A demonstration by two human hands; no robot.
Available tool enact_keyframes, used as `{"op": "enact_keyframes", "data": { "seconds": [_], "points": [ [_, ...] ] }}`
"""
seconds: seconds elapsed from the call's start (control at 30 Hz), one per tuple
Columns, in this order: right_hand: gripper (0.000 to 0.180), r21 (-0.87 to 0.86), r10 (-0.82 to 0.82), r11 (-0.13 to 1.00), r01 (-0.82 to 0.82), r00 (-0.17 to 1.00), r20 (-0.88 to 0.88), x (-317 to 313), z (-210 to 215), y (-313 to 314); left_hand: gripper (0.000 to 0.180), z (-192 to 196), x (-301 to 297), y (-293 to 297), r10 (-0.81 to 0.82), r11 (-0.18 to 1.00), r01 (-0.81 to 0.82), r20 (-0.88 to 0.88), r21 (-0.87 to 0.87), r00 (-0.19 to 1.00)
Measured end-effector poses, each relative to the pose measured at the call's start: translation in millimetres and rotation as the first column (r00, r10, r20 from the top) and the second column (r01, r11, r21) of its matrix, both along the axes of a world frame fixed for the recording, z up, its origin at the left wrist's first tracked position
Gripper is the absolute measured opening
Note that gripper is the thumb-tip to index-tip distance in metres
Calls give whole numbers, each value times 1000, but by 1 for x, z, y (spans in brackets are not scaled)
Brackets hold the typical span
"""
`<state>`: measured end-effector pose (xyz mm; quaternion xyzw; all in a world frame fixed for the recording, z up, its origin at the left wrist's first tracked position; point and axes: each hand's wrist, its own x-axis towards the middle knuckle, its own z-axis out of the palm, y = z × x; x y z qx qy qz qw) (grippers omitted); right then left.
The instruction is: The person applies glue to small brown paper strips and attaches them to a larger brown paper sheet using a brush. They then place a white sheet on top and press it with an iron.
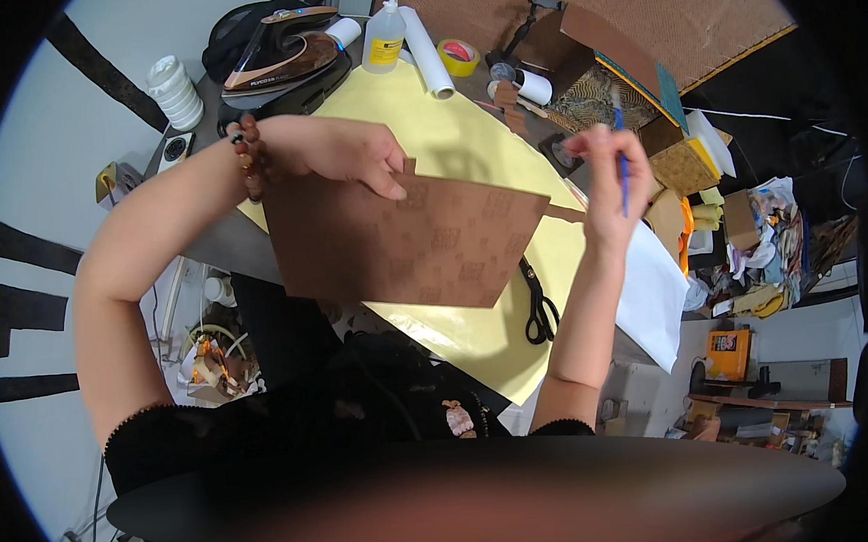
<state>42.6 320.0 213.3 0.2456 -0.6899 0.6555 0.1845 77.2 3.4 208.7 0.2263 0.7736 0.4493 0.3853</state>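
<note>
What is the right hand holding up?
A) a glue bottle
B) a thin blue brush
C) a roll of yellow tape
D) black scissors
B: the right hand pinches a thin blue brush, while the black scissors lie on the yellow sheet and the tape roll and glue bottle stand farther back.

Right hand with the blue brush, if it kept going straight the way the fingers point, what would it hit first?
The right hand points up and away, toward the clutter at the table's far side. Likely first in line is the open brown box with its patterned contents, though depth is unclear and the hand may be above it.
</note>
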Motion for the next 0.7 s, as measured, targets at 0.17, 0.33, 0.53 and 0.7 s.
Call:
{"op": "enact_keyframes", "data": {
  "seconds": [0.17,0.33,0.53,0.7],
  "points": [
    [26,-65,-149,987,146,987,-53,18,-3,27,19,39,7,-16,57,994,-88,-363,-67,930],
    [26,-88,-233,968,233,972,9,37,-39,36,19,4,47,-15,33,982,-168,-805,-83,592],
    [30,-13,-308,950,311,944,120,64,-102,14,51,-132,103,34,-214,904,-319,-948,-284,236],
    [29,122,-243,967,223,951,192,73,-137,-9,57,-186,121,46,-101,916,-351,-959,-194,265]
  ]
}}
